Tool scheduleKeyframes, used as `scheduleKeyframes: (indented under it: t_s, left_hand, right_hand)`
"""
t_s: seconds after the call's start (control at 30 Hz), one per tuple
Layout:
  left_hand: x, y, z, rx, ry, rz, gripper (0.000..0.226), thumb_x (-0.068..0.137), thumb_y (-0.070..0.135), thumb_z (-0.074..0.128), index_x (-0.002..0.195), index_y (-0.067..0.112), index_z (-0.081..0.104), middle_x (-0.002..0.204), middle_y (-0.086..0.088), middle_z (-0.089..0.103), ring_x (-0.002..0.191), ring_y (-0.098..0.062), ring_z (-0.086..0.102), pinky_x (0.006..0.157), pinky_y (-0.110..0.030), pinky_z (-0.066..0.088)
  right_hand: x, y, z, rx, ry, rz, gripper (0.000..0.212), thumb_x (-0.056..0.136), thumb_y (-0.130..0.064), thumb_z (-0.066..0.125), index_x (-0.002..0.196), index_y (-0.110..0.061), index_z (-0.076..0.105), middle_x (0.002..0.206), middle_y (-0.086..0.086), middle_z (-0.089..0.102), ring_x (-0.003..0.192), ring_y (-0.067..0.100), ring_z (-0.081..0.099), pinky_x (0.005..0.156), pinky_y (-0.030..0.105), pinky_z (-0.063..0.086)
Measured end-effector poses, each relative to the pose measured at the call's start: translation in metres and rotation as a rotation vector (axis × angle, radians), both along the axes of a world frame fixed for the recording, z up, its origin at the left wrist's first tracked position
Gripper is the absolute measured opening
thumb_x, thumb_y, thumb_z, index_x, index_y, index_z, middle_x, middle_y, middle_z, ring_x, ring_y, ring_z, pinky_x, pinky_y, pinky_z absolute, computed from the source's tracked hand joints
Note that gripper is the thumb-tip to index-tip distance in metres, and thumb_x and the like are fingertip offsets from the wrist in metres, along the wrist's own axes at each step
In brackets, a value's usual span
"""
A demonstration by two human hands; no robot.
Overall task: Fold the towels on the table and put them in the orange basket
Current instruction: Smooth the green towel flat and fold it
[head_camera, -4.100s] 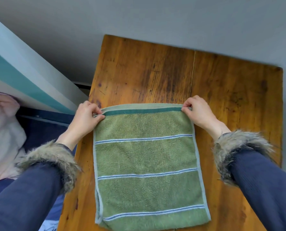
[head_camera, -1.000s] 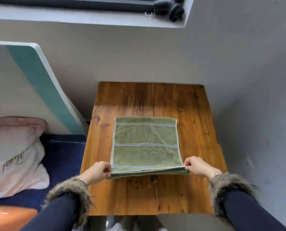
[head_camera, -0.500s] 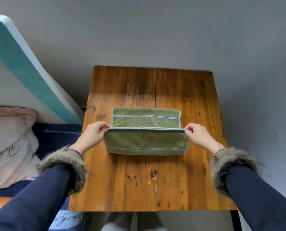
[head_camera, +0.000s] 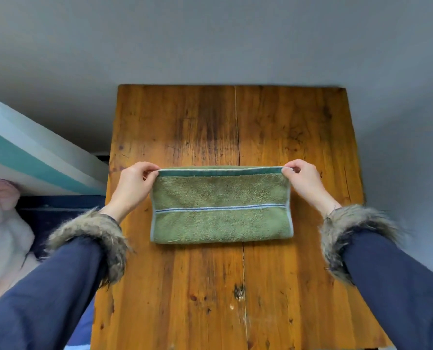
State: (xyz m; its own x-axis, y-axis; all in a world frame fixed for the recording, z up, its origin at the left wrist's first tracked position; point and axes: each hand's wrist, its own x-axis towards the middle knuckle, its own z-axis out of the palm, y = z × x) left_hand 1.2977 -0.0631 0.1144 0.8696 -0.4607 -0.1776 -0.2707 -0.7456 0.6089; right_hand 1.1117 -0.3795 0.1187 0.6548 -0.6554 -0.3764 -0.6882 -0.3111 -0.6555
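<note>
One green towel, two hands pinching

Your folded green striped towel lies mid-table on the brown wooden table; your left hand pinches its ten o'clock corner, your right hand its two o'clock corner.

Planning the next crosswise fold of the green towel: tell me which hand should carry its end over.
Either; slightly the right. The left hand and right hand each pinch a far corner of the towel, mirrored. The right has bare table beside it; the left sits at the table's edge.
</note>
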Motion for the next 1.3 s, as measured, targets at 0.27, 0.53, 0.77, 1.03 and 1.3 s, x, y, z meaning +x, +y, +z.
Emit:
scheduleKeyframes:
  t_s: [0.27, 0.53, 0.77, 1.03, 1.3]
  left_hand:
    - [0.011, -0.012, -0.031, -0.024, 0.017, -0.002, 0.014, 0.094, 0.015, 0.051, 0.102, 0.01, 0.062, 0.099, -0.002, 0.062, 0.089, -0.014, 0.052, 0.081, -0.026, 0.039]
    - [0.007, -0.019, -0.044, 0.103, -0.051, 0.076, 0.023, 0.092, 0.02, 0.053, 0.113, 0.01, 0.054, 0.112, -0.014, 0.052, 0.09, -0.023, 0.051, 0.087, -0.038, 0.04]
    - [-0.082, -0.051, -0.045, 0.244, -0.348, -0.33, 0.052, 0.09, 0.032, 0.049, 0.14, 0.02, 0.04, 0.149, -0.017, 0.032, 0.138, -0.036, 0.027, 0.108, -0.059, 0.018]
    - [-0.068, -0.05, -0.09, 0.39, -0.374, -0.497, 0.06, 0.09, 0.055, 0.031, 0.144, 0.029, 0.032, 0.155, -0.005, 0.023, 0.144, -0.027, 0.016, 0.113, -0.06, 0.007]
    - [-0.092, -0.011, -0.072, 0.325, -0.347, -0.408, 0.058, 0.092, 0.047, 0.031, 0.146, 0.025, 0.028, 0.156, -0.011, 0.016, 0.145, -0.029, 0.007, 0.115, -0.056, 0.001]
  right_hand:
    - [0.012, 0.002, -0.035, 0.015, 0.029, -0.091, 0.023, 0.096, -0.014, 0.042, 0.113, -0.005, 0.055, 0.104, 0.001, 0.05, 0.099, 0.016, 0.044, 0.082, 0.023, 0.031]
    - [0.011, 0.01, -0.044, -0.121, 0.052, -0.148, 0.027, 0.095, -0.025, 0.049, 0.116, -0.008, 0.051, 0.112, 0.006, 0.053, 0.1, 0.019, 0.05, 0.078, 0.021, 0.037]
    - [0.0, 0.095, -0.05, -0.519, 0.033, 0.399, 0.053, 0.096, -0.033, 0.027, 0.146, -0.017, 0.026, 0.156, 0.005, 0.018, 0.145, 0.022, 0.011, 0.117, 0.049, 0.004]
    - [-0.012, 0.073, -0.093, -0.603, 0.167, 0.449, 0.057, 0.096, -0.046, 0.023, 0.148, -0.027, 0.01, 0.157, 0.002, 0.001, 0.145, 0.016, -0.003, 0.118, 0.037, -0.004]
    - [-0.043, 0.085, -0.078, -0.596, 0.118, 0.354, 0.057, 0.097, -0.04, 0.024, 0.149, -0.024, 0.009, 0.157, 0.005, -0.004, 0.145, 0.019, -0.006, 0.117, 0.042, -0.008]
